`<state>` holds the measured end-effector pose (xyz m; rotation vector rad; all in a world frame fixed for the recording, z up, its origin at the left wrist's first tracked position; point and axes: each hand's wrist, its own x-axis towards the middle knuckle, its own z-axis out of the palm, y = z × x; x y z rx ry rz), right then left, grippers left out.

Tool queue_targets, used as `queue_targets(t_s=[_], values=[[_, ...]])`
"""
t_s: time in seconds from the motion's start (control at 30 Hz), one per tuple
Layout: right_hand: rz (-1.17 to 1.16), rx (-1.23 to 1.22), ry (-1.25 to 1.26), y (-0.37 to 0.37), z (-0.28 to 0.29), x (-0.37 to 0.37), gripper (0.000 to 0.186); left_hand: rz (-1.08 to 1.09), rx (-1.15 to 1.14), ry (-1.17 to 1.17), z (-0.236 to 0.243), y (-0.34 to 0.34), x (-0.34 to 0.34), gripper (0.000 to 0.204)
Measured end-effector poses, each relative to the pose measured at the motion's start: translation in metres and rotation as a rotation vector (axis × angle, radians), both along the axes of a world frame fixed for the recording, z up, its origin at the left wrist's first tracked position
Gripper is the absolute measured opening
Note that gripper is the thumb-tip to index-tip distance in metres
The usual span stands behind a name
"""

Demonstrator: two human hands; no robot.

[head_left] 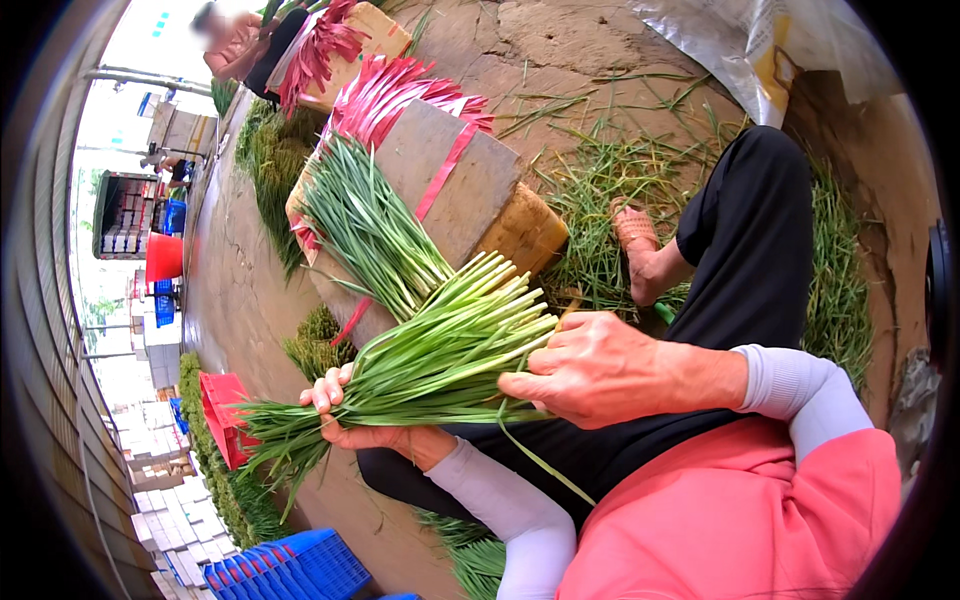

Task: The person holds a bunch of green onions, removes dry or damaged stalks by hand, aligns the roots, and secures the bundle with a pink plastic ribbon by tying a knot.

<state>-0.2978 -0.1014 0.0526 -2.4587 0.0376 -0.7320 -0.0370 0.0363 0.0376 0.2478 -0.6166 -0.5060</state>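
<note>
Stalks (430,350) clasped in L fingers (322,392), approx. 8 o'clock; R fingers (525,385) curled by pale ends (can't tell if grasping). Bunch (372,225) at 10 o'clock on worktop (482,190) prob. sorted; held stalks look untied.

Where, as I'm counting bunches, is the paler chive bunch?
In the head view, slightly left of centre, the paler chive bunch lies in the left hand, its pale stem ends beside the right hand.

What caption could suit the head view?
Bare left hand holding a bunch of long green stalks, bare right hand at its pale ends.
</note>
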Motion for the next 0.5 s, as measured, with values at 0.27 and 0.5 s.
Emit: queue_targets(t_s=[0.27, 0.5], values=[[-0.044, 0.04, 0.037, -0.012, -0.02, -0.004, 0.023, -0.082, -0.034, 0.079, 0.007, -0.001, -0.015, 0.02], [-0.599, 0.068, 0.415, -0.075, -0.068, -0.037, 0.012, -0.057, -0.012, 0.176, 0.008, 0.011, -0.007, 0.009]])
